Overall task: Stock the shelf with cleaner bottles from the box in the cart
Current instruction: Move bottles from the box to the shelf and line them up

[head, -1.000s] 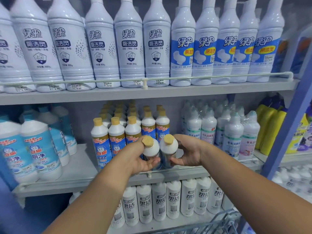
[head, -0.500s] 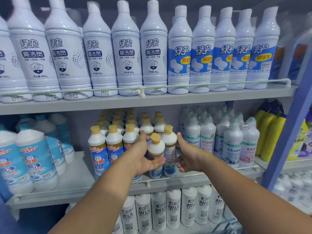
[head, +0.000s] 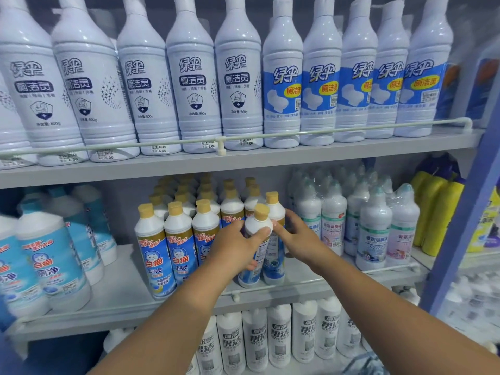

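Note:
On the middle shelf (head: 121, 290), my left hand (head: 232, 250) is shut on a white cleaner bottle with a tan cap (head: 260, 221), which leans slightly left at the front of the row. Right behind it stands a second tan-capped bottle (head: 273, 263), upright on the shelf. My right hand (head: 300, 239) is flat against that bottle's right side with fingers extended, not wrapped around it. More of the same blue-labelled bottles (head: 177, 239) fill the row to the left. The box is out of view.
Shrink-wrapped white bottles (head: 374, 228) stand close on the right, large blue-labelled bottles (head: 51, 261) on the left. A thin front rail (head: 378, 270) edges the shelf. Tall white bottles (head: 194, 85) line the upper shelf. A wire cart corner (head: 362, 362) shows at the bottom.
Both bottles went from held in front of the shelf onto it. My right hand let go of its bottle and now presses its side; my left hand still grips the other.

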`<state>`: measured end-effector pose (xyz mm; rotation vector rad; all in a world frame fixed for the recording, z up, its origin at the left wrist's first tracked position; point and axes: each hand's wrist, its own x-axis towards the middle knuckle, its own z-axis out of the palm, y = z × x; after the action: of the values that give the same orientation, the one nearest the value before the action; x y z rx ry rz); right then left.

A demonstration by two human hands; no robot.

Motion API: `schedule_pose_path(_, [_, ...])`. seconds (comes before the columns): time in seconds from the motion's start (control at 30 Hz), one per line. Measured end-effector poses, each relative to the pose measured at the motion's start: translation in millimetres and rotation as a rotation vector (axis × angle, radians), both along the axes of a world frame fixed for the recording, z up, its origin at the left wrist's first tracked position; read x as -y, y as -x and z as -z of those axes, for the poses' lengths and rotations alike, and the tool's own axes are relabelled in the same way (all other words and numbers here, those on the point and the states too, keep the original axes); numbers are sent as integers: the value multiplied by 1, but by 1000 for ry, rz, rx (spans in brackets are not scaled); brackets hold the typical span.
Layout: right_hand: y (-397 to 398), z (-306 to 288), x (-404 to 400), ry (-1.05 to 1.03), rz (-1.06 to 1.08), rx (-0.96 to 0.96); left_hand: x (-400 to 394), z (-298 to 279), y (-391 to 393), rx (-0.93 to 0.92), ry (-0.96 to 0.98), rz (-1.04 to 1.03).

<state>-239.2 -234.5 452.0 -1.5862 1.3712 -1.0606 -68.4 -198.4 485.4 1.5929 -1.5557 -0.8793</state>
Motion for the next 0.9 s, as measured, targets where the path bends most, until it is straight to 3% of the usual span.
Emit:
schedule_pose_path(0.1, [0,-2,1,60,-34,-20,7,2,-2,295,275,-30])
schedule_pose_path(0.2, [-1,0,6,55,2,-27,15,-3,-7,360,422,-68])
schedule_pose_path(0.43, [-6,-9,8,31,61,-163,29,-27,-17,484,395,-117])
schedule_pose_path(0.67, [-11,-10,4,39,67,-243,37,-62,-25,869,466,-29])
schedule_pose_path(0.77, [-11,-18,4,36,24,-280,41,-68,-33,860,403,39])
schedule_pose_path(0.9, [-7,-53,5,254,101,-338,50,-74,-47,779,325,199])
